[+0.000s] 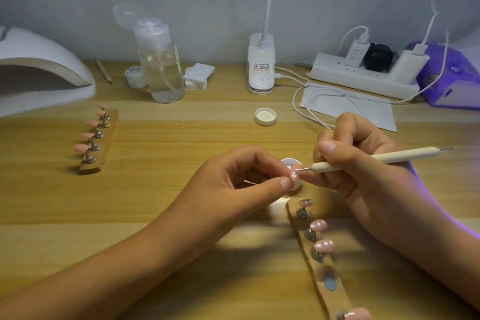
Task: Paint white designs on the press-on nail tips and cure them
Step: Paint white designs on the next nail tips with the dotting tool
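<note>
Spanning the view: light wooden table. White dome curing lamp, far left, no marking visible. Wooden holder strip, near right, carrying 4 pink nail tips, at least 2 dotted white. White clip-lamp base, label print unreadable. Left hand, fingers curled, pinching 1 pink press-on nail tip above a small white pot. Right hand gripping cream dotting pen, metal point touching that tip.
</note>
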`<state>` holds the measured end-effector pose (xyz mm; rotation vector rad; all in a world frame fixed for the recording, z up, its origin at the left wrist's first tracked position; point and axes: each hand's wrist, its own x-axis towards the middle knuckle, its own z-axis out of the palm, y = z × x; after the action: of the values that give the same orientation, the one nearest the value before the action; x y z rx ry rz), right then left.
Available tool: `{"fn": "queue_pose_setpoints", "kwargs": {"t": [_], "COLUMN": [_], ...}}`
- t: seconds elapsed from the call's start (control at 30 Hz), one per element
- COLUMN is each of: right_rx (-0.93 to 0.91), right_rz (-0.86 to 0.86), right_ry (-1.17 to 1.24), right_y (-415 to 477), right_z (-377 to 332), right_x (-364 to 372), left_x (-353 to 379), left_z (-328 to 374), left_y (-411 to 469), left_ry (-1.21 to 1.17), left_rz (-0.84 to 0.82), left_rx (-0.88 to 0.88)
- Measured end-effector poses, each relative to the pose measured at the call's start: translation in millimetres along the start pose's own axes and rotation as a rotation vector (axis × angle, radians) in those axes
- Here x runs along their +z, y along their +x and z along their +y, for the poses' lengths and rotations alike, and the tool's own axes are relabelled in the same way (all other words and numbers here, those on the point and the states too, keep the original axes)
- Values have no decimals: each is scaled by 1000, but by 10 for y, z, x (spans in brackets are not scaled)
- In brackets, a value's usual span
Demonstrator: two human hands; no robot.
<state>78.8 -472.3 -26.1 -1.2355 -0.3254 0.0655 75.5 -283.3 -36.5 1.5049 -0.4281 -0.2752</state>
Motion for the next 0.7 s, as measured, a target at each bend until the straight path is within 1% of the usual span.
{"fn": "queue_pose_setpoints", "kwargs": {"t": [0.3,0.4,0.63,0.7], "right_rx": [4,-43,-163,-175], "right_rz": [-7,17,132,156], "right_ry": [21,0,-149,-289], "right_y": [12,19,49,59], "right_z": [12,14,16,27], "right_x": [-18,-26,-134,-159], "left_x": [-2,-4,-10,-16], "left_z": [-3,-6,-14,-17], "left_y": [-1,2,0,-1], "left_ry": [5,5,0,-16], "left_rz": [-4,-1,16,31], "left_rx": [-4,-3,-10,0]}}
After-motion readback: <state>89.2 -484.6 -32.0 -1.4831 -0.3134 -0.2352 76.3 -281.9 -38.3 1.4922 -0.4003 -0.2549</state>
